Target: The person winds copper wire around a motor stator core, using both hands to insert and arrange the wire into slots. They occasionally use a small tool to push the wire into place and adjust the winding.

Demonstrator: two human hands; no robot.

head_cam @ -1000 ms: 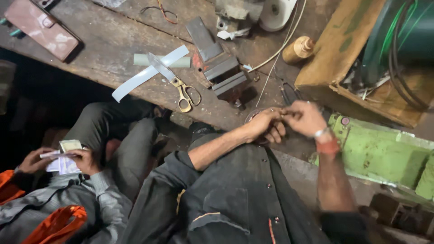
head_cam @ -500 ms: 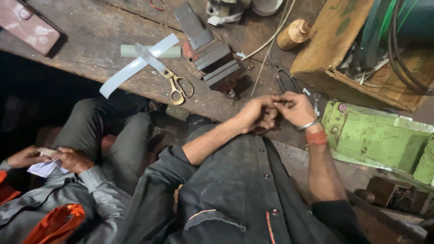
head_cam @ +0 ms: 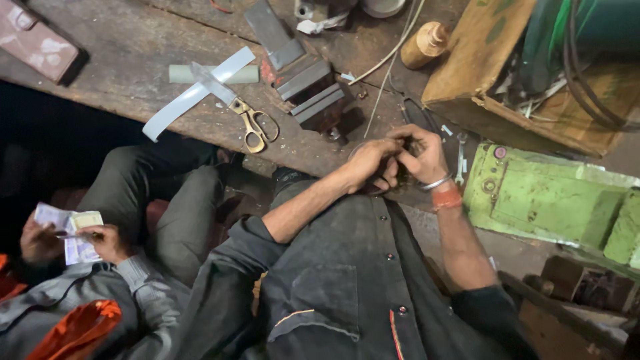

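Both hands meet at the centre of the frame, just over the near edge of the bench (head_cam: 133, 60). The left hand (head_cam: 369, 162) comes in from lower left on a bare forearm, sleeve pushed up past the elbow, wrist bent so the knuckles face up and the fingers curl under toward the other hand. The right hand (head_cam: 420, 152) comes up from the lower right on a nearly straight forearm, with a metal bangle and an orange band at the wrist. Its fingers are bent tight, thumb and forefinger pinched together at the top. Between the two hands sits a thin wire loop (head_cam: 373, 190), its arc showing just below and left of the knuckles; both hands are closed about it, though what exactly the fingertips pinch is hidden.

On the bench, upper left of the hands, lie brass-handled scissors (head_cam: 243, 113) across a pale strip (head_cam: 193, 97) and a pale tube (head_cam: 213, 73). Dark metal blocks (head_cam: 313, 90) stand just above the hands. A small spanner (head_cam: 460, 157) lies right beside the right wrist, and a green metal casing (head_cam: 547, 200) fills the right of the frame. A wooden box (head_cam: 480, 73) sits at upper right.

At lower left another person's two hands (head_cam: 67, 240) hold folded paper notes (head_cam: 73, 230).
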